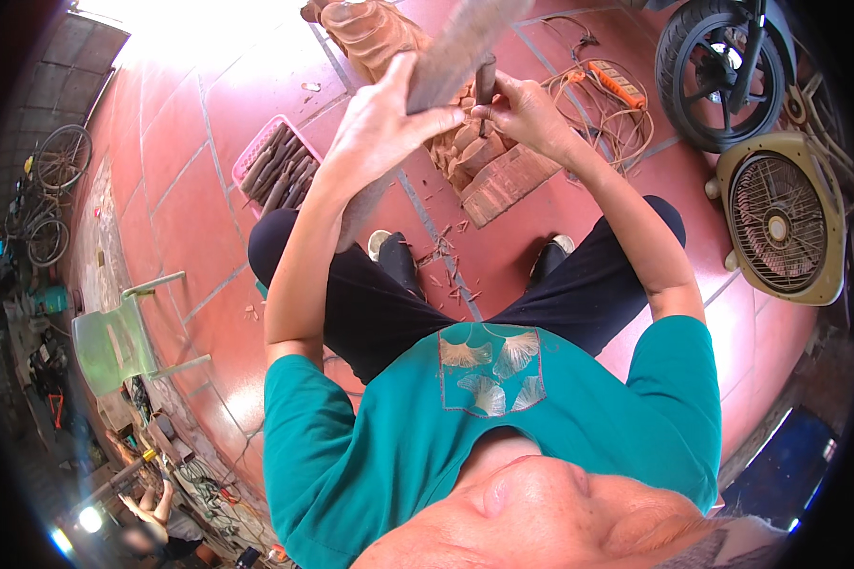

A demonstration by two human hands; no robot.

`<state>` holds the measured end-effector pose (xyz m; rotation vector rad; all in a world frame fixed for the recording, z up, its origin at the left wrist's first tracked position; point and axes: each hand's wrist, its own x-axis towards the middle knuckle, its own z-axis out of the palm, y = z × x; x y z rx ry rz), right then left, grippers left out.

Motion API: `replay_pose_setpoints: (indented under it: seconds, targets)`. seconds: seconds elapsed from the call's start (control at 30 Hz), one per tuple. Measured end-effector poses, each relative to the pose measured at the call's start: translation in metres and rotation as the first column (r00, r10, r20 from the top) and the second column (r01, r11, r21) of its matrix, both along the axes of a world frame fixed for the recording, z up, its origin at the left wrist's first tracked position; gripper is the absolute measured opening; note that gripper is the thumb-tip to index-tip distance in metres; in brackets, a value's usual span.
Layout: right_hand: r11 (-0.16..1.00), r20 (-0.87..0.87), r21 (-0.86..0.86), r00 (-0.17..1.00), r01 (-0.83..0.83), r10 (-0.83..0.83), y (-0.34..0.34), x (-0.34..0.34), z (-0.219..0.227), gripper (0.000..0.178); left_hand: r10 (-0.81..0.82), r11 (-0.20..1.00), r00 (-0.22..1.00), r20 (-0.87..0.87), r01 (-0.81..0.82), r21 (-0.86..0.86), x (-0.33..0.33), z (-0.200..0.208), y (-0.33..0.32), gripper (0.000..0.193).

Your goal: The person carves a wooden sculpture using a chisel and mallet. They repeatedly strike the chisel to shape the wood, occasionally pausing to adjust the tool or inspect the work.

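My left hand (380, 123) is wrapped round a long, flat wooden bar (460, 52) that slants from the top of the view down past my left wrist. My right hand (522, 112) pinches a carving chisel (485, 80), its dark handle upright and its lower end against the carved wood. The reddish-brown wood carving (365, 38) lies on the floor in front of me, with a squared block end (510, 187) nearest my feet. The bar and my left hand hide its middle. My left thumb tip comes close to the chisel.
A pink basket (240, 171) of chisels stands left of the carving. Wood chips (443, 248) litter the tiles between my shoes. To the right are an orange power strip (617, 85) with tangled cable, a motorbike wheel (721, 71) and a fan (778, 228). A green chair (114, 346) stands left.
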<state>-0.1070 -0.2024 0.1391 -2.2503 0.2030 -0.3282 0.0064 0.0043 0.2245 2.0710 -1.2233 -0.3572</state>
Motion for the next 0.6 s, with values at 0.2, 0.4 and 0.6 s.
replay_pose_setpoints:
  seconds: [0.2, 0.4, 0.6]
  targets:
    - [0.998, 0.140, 0.032, 0.989, -0.045, 0.040, -0.001, -0.001, -0.012, 0.025, 0.007, 1.000, 1.000, -0.021, -0.007, 0.010, -0.002, 0.005, -0.002, 0.079]
    - [0.998, 0.128, -0.025, 0.990, -0.061, 0.064, 0.007, -0.001, -0.006, 0.023, -0.012, 0.976, 0.995, -0.095, -0.009, -0.218, -0.013, 0.032, 0.001, 0.070]
    - [0.997, 0.100, 0.065, 0.994, -0.044, 0.037, 0.001, 0.002, -0.013, 0.021, -0.006, 0.998, 0.996, 0.087, 0.000, 0.067, -0.004, -0.001, 0.006, 0.074]
